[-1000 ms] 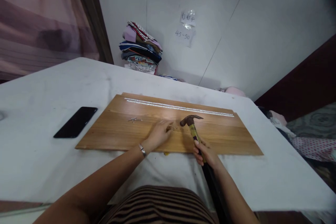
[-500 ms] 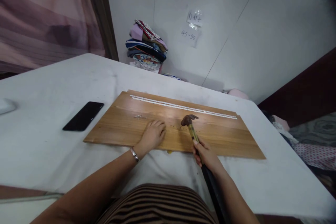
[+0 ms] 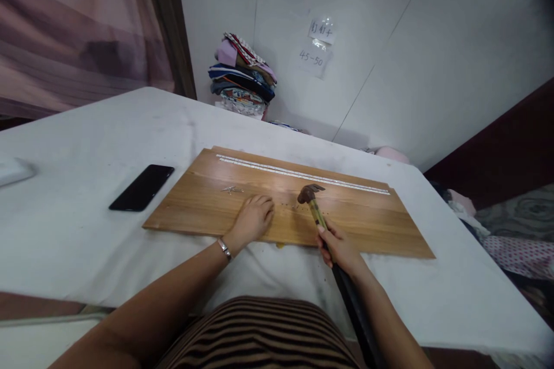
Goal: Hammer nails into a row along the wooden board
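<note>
My right hand is closed round the handle of a claw hammer. Its rusty brown head is low over the middle of a wooden board, beside a row of small dark nails or holes; I cannot tell whether it touches one. On the board left of that row rests my left hand, palm down, fingers slightly bent and holding nothing visible. A small pile of loose nails lies beyond it to the left. Two white measuring strips run along the board's far side.
The board lies on a table with a white cloth. Left of it is a black phone. Folded clothes are stacked against the wall at the back, below and left of paper notes. A pink curtain hangs at the left.
The hammer head is at nearly the same height, shifted very slightly. My left hand stays in place on the board. The whole view has moved a little.
</note>
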{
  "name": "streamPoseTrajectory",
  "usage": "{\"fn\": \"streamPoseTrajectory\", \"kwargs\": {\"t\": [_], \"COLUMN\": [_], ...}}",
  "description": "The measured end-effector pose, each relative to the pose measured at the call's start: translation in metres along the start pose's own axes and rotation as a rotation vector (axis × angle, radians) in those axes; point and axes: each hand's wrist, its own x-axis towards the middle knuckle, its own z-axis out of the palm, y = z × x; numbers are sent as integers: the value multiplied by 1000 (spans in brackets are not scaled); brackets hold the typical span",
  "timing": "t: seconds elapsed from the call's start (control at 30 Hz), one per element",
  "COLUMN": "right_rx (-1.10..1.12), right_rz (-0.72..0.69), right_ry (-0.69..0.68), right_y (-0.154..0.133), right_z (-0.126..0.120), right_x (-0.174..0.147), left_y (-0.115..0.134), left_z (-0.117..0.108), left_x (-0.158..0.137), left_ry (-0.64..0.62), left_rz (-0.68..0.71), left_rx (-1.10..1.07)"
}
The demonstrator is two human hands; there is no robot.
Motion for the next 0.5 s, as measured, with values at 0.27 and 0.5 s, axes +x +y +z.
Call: {"fn": "streamPoseTrajectory", "kwargs": {"t": [0.27,0.5], "right_rx": [20,-24], "right_rz": [29,6], "right_ry": [2,-9], "right_y": [4,0], "right_z": [-3,-2], "right_x": [1,4], "left_y": [-1,-3], "left_z": [0,1], "left_x": [-1,0], "left_ry": [20,0], "left_rz": [-3,5], "left_rx": [-38,-10]}}
